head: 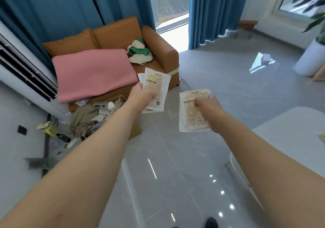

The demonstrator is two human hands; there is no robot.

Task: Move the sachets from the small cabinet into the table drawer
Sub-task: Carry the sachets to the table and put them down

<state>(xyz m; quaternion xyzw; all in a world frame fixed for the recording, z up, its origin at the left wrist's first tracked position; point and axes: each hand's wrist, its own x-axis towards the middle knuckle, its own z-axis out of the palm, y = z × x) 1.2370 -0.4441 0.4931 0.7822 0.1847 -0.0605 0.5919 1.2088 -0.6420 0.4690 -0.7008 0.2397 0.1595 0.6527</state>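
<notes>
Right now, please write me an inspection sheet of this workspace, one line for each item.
Surface: grey tiled floor ahead; a white table edge at right, no drawer visible.
Job's things: several sachets fanned in the left hand; one sachet in the right hand.
Clutter: open cardboard box with cloth and bottles beside the brown sofa; pink blanket and green-white scraps on the sofa.
Hands: left hand and right hand both closed on sachets.
Cables: thin cords in the box.
Surroundings: blue curtains, white plant pot, standing air conditioner.
</notes>
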